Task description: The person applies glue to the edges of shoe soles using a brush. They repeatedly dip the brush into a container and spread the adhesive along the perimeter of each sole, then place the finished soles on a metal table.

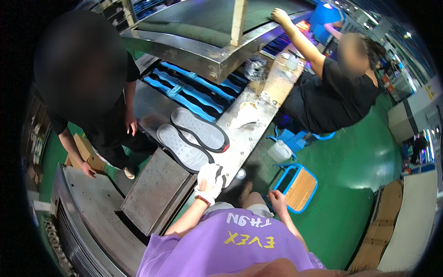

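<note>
Note grey soles (184, 143) at the bench (242, 143) edge, gloved left hand (210, 178) at one's near end, grip impossible to tell; right hand (278, 201) curled closed. Compare bottle (292, 62), white jug (279, 151) by stool (302, 189), contents indistinct.

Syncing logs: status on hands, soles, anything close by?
Left hand gloved, at nearer sole, contact unclear. Right hand bare, near stool. Soles side by side; crumpled white item beyond.
</note>
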Motion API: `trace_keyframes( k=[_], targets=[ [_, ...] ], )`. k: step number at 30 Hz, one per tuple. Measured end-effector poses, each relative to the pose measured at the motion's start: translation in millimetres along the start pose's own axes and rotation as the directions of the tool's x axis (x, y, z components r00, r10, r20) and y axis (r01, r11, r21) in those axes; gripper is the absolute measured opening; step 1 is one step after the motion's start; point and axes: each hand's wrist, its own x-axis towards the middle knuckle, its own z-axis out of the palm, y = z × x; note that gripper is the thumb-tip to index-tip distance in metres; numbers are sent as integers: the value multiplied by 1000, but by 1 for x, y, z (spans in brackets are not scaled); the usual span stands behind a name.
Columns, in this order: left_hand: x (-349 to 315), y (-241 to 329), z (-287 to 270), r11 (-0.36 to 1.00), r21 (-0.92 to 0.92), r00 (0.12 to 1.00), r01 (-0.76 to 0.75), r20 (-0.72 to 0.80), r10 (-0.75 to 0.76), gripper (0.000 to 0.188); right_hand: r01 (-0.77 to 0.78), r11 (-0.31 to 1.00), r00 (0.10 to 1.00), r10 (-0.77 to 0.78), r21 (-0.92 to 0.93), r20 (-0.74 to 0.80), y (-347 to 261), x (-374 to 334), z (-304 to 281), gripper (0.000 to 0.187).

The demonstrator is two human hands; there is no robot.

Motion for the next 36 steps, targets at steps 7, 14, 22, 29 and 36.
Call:
trace_keyframes(
  k=[7, 14, 22, 29, 36],
  targets=[
    [0, -1, 20, 940, 266, 977, 215, -59, -207, 49, 237, 967, 970, -230, -90, 82, -99, 208, -21, 22],
    [64, 48, 135, 686, 254, 731, 682, -248, -635, 70, 458, 885, 877, -435, -86, 204, -146, 389, -28, 22],
    [63, 21, 214, 613, 97, 543, 784, -586, -601, 61, 388, 913, 843, -406, 122, 352, -131, 489, 3, 30],
    [67, 37, 226, 668, 295, 611, 683, -731, -303, 58, 425, 834, 734, -545, 350, 406, -144, 524, 17, 39],
    [54, 54, 251, 777, 405, 717, 483, -691, -86, 47, 507, 838, 685, -534, 201, 496, -134, 544, 41, 48]
  ],
)
